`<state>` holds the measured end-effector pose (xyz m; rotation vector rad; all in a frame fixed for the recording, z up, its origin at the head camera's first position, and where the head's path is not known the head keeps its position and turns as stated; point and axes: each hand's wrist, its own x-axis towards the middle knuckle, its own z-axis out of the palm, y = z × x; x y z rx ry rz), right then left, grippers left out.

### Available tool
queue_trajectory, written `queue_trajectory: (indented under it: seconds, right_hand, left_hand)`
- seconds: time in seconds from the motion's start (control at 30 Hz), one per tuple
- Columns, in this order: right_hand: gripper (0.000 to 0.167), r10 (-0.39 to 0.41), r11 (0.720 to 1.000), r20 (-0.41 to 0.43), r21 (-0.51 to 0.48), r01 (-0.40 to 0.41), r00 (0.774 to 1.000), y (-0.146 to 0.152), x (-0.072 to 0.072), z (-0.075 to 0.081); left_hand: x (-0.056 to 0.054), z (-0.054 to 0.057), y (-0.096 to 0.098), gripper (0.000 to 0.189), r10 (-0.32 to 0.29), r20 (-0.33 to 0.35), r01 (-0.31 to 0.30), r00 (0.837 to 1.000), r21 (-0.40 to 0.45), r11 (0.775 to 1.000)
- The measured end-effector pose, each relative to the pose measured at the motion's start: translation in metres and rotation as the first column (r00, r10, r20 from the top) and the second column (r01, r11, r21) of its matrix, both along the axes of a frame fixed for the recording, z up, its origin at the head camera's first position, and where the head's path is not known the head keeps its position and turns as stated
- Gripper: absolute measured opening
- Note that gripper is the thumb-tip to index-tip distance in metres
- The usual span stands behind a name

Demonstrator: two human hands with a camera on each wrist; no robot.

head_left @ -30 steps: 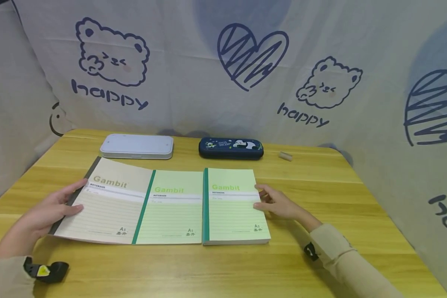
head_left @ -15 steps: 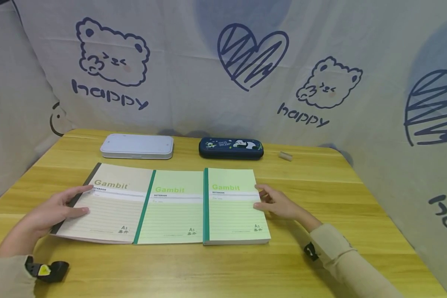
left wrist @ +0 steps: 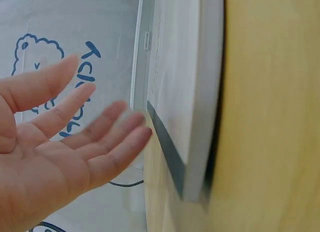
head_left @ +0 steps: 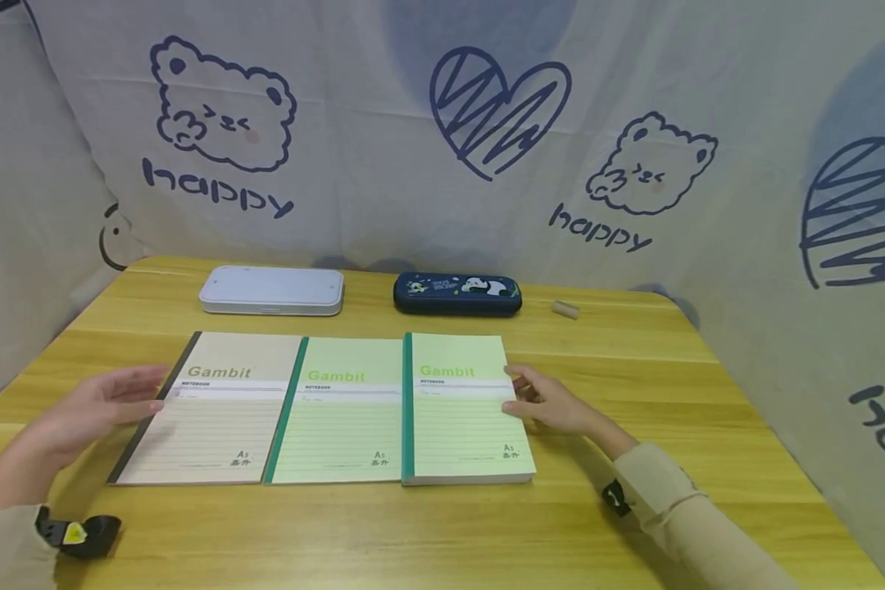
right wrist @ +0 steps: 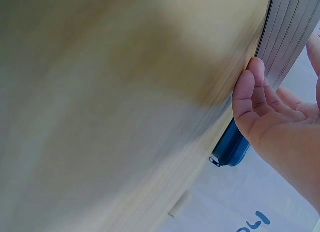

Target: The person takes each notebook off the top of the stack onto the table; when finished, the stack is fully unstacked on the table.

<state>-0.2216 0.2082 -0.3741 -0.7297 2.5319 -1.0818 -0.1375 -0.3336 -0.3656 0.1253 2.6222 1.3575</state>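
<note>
Three Gambit A5 notebooks show side by side in the head view. The beige notebook (head_left: 221, 418) with a dark spine lies flat at the left. Against it lies a green notebook (head_left: 339, 426), and at the right a thicker stack of green notebooks (head_left: 460, 426), whose layered page edges show in the right wrist view. My left hand (head_left: 106, 406) is beside the beige notebook's spine, fingers spread and holding nothing; in the left wrist view the palm (left wrist: 55, 162) is turned up. My right hand (head_left: 549, 401) holds the stack's right edge, fingers (right wrist: 245, 94) curled against its side.
At the back of the wooden table (head_left: 442, 541) lie a white flat case (head_left: 271, 289), a dark blue panda pencil case (head_left: 457, 293) and a small light-brown piece (head_left: 565, 309). A printed curtain (head_left: 369, 164) hangs right behind the table.
The beige notebook, tilted earlier, now lies flat and lines up with the others. My left hand has let go and drawn back to the left. My right hand has stayed put.
</note>
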Motion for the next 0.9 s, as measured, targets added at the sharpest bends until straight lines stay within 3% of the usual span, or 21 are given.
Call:
queue_trajectory:
  seconds: [0.23, 0.37, 0.5, 0.73, 0.9]
  right_hand:
    - [0.059, 0.009, 1.0, -0.012, 0.002, -0.009, 1.0, 0.001, -0.002, -0.003]
    - [0.059, 0.007, 1.0, -0.013, 0.004, -0.007, 1.0, 0.001, -0.002, -0.003]
    - [0.058, 0.005, 1.0, -0.013, 0.006, -0.005, 1.0, 0.001, -0.002, -0.003]
    - [0.058, 0.009, 1.0, -0.014, 0.001, -0.009, 1.0, 0.001, -0.002, -0.003]
    - [0.058, 0.005, 1.0, -0.014, 0.004, -0.005, 1.0, 0.001, -0.001, -0.002]
  left_hand:
    - [-0.003, 0.004, 0.007, 0.059, 0.052, -0.003, -0.051, 0.999, 0.14, 0.989]
    - [-0.005, 0.007, 0.013, 0.059, 0.059, -0.004, -0.058, 0.998, 0.123, 0.991]
    - [-0.008, 0.008, 0.021, 0.052, 0.039, -0.051, -0.031, 0.998, 0.142, 0.989]
    - [-0.015, 0.012, 0.043, 0.053, 0.021, -0.01, -0.02, 1.0, 0.126, 0.992]
    - [-0.021, 0.014, 0.06, 0.05, 0.01, -0.005, -0.009, 1.0, 0.16, 0.987]
